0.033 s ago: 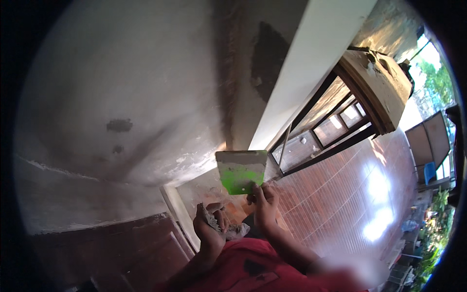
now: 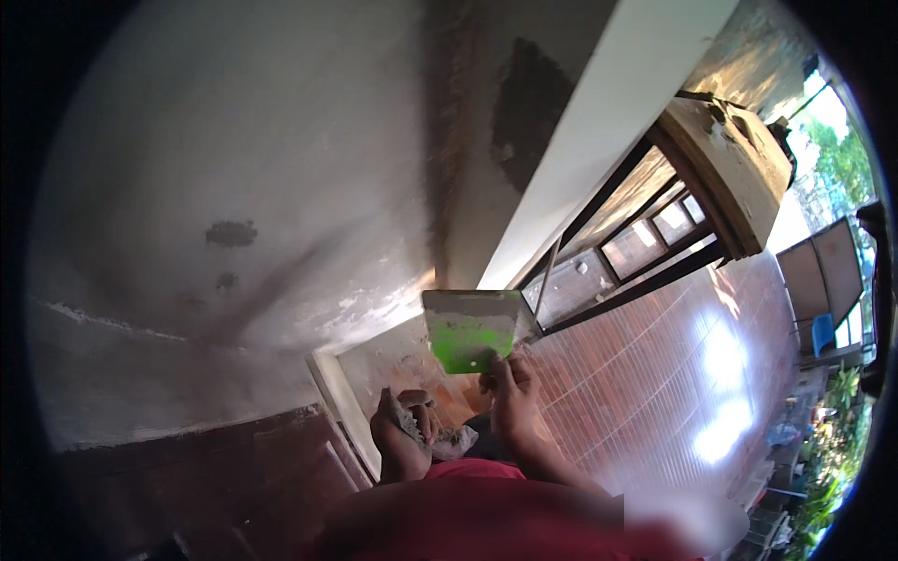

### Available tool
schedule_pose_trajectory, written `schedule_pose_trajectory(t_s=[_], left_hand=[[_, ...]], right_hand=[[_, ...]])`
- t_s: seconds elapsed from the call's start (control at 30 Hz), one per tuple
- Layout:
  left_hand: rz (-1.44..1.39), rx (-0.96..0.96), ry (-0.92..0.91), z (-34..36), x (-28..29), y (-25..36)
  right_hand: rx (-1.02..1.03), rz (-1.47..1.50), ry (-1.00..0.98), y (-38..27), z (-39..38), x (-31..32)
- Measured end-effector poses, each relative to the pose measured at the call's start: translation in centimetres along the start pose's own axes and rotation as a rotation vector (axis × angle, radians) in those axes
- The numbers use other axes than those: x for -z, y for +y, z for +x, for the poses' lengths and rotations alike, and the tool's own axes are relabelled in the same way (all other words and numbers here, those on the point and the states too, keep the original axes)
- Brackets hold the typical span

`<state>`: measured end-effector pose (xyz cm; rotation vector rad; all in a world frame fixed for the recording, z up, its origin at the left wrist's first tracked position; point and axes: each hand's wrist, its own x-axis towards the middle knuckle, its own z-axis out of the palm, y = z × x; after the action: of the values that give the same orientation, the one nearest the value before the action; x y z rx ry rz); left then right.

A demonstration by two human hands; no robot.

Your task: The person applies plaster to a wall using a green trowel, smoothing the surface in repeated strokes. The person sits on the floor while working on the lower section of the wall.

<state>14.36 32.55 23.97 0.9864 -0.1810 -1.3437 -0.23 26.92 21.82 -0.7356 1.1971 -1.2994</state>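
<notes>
My right hand (image 2: 510,397) grips a flat green plastic scraper (image 2: 470,332) by its lower edge. Its wide upper edge is smeared with grey putty and held up close to the plastered wall (image 2: 234,159). My left hand (image 2: 398,435), lower and to the left, is closed around a grey, putty-caked lump or cloth (image 2: 414,423); I cannot tell which. The two hands are close together but apart. My red shirt fills the lower edge of the view.
The grey wall carries dark patches (image 2: 230,233) and a dark vertical streak. A dark red lower band (image 2: 234,467) runs at the left. A white beam (image 2: 608,122), a dark-framed window (image 2: 645,243) and a shiny reddish tiled floor (image 2: 673,374) lie to the right.
</notes>
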Motion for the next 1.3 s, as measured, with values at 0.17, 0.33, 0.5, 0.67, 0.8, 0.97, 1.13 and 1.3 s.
schedule_pose_trajectory(t_s=[0.17,0.33,0.5,0.67,0.8,0.97,1.13,1.3], left_hand=[[0.166,0.089,-0.017,1.4,1.7,2.1],[0.208,0.18,-0.077,4.2,0.8,2.4],[0.227,0.147,0.002,8.5,1.5,-1.9],[0.25,0.029,-0.185,16.6,6.9,-12.3],[0.31,0.031,-0.221,25.1,12.8,-22.1],[0.465,-0.101,-0.383,34.5,19.3,-31.2],[0.606,-0.163,-0.451,40.9,25.1,-39.1],[0.6,-0.22,-0.355,43.2,31.1,-44.8]], right_hand=[[0.012,0.096,0.139,1.3,-2.3,0.8],[0.057,0.13,0.31,2.0,-3.0,3.7],[0.117,0.229,0.548,7.6,1.6,9.5],[0.123,0.158,0.663,20.8,8.5,16.9],[0.192,0.308,0.849,33.2,15.6,21.1],[0.242,0.496,0.904,45.7,23.0,24.2],[0.327,0.682,0.873,55.2,29.7,26.9],[0.358,0.835,0.854,63.5,34.5,27.4]])
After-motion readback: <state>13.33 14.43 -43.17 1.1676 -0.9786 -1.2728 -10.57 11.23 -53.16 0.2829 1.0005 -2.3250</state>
